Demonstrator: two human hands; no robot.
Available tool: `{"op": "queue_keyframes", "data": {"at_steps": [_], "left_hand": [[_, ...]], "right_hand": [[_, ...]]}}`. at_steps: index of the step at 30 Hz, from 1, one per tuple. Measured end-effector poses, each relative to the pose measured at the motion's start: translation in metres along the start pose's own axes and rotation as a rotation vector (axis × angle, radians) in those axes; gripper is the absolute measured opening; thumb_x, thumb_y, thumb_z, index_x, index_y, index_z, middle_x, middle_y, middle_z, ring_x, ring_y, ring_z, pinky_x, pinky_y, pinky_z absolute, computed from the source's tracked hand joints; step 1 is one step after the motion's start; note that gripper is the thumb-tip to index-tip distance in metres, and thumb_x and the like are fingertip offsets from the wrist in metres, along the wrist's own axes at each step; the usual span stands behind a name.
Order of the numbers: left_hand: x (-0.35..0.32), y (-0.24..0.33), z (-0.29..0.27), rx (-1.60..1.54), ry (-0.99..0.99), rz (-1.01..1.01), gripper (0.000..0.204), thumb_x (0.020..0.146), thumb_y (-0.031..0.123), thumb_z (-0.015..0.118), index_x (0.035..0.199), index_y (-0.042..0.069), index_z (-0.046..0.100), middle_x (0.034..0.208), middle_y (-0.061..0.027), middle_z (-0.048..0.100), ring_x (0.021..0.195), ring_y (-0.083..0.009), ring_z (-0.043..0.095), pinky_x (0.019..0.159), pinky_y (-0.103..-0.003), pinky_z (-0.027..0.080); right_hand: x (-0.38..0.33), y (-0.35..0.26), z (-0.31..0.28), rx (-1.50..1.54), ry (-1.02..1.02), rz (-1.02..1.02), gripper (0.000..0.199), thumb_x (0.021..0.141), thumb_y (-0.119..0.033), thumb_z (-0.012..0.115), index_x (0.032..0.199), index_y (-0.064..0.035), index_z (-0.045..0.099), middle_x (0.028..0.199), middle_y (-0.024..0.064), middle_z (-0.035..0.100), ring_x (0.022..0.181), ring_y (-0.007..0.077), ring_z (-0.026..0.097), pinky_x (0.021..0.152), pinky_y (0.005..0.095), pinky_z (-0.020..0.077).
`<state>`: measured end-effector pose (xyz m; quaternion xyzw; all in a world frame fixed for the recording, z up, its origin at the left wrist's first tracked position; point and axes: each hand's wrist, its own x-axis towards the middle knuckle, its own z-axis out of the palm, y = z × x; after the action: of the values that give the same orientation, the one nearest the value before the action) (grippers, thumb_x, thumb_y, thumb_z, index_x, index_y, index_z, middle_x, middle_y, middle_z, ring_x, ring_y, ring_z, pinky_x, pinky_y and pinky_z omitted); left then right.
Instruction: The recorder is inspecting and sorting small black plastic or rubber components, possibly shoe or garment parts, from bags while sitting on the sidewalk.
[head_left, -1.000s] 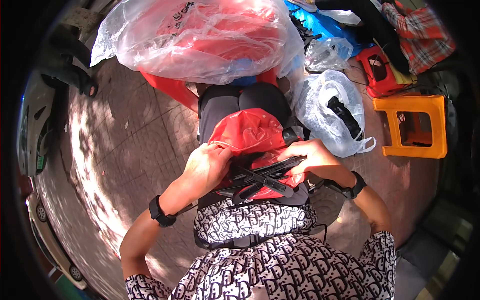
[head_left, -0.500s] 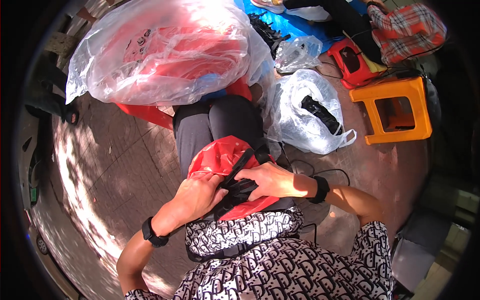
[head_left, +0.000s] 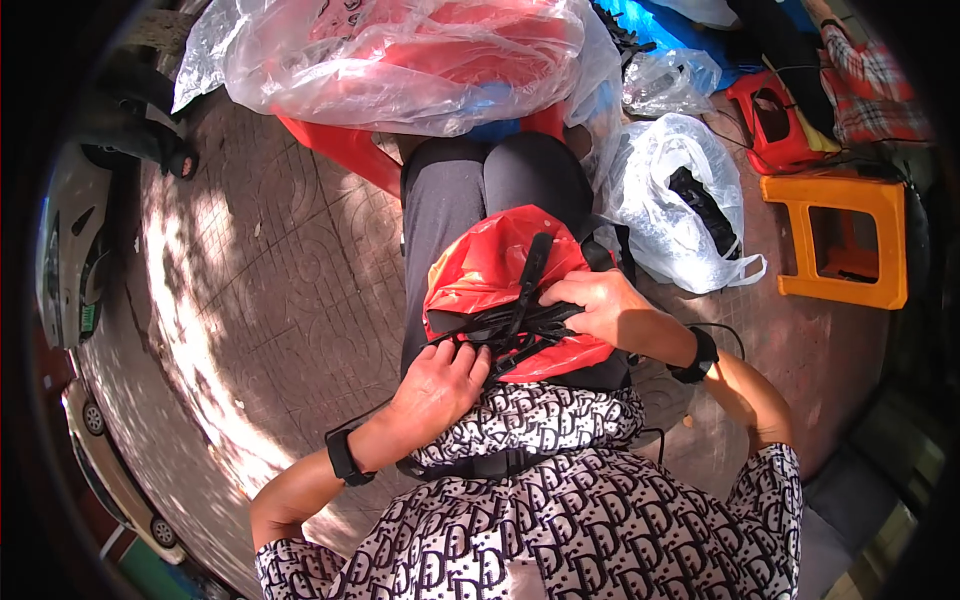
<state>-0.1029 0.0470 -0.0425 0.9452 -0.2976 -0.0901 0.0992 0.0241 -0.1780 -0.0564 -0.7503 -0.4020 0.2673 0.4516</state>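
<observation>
Head view, and from my remote seat I read it left to right. Past the black band on the left wrist, my left hand sits palm down with its fingers bent onto the near left edge of a loose bundle of thin, flat black strips. That bundle lies on a shiny, crumpled red plastic bag across the lap of dark grey trousers, between my two hands, its long axis running mostly crosswise from the left fingertips to the right ones. Out of its middle comes one longer, wider black strip, its long axis crossing the others: the blunt far end points away from my body and a little to the right, and the near end runs down into the tangle. It lies ahead and to the right of my left hand, and just left of my right hand, which is clearly the nearer. That right hand reaches in from the side, fingers curled over the bundle's right end. Both sets of fingertips are partly lost among the dark strips, so I cannot tell whether either hand is closed on one. Further right stands a yellow-orange plastic stool.
</observation>
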Motion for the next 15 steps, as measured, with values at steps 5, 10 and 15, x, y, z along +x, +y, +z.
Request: {"op": "queue_keyframes", "data": {"at_steps": [5,10,15], "left_hand": [[0.005,-0.008,-0.003,-0.167,-0.087,-0.033,0.017,0.061,0.012,0.056,0.076,0.006,0.050,0.068,-0.0066,0.051,0.068,-0.0240,0.054,0.058,-0.034,0.046],[0.018,-0.033,-0.039,-0.475,-0.217,-0.128,0.023,0.073,0.015,0.061,0.091,0.005,0.053,0.078,-0.0111,0.057,0.074,-0.0291,0.058,0.062,-0.037,0.048],[0.064,-0.090,-0.126,-0.574,0.334,-0.166,0.016,0.074,0.000,0.054,0.090,0.003,0.052,0.076,-0.0141,0.054,0.072,-0.0321,0.056,0.061,-0.036,0.046]], "right_hand": [[-0.007,-0.010,0.004,0.087,0.009,-0.081,0.028,0.063,0.001,0.057,0.091,-0.0014,0.058,0.080,0.0123,0.056,0.072,0.0275,0.057,0.065,0.0335,0.0466],[0.000,-0.005,0.013,-0.327,0.028,-0.165,0.027,0.066,0.000,0.053,0.092,-0.0061,0.056,0.074,0.0073,0.050,0.071,0.0232,0.055,0.064,0.0337,0.0472],[0.000,-0.009,-0.001,-0.342,-0.049,-0.145,0.037,0.061,0.003,0.053,0.097,-0.0057,0.055,0.082,0.0061,0.052,0.078,0.0232,0.054,0.067,0.0328,0.0468]]}}
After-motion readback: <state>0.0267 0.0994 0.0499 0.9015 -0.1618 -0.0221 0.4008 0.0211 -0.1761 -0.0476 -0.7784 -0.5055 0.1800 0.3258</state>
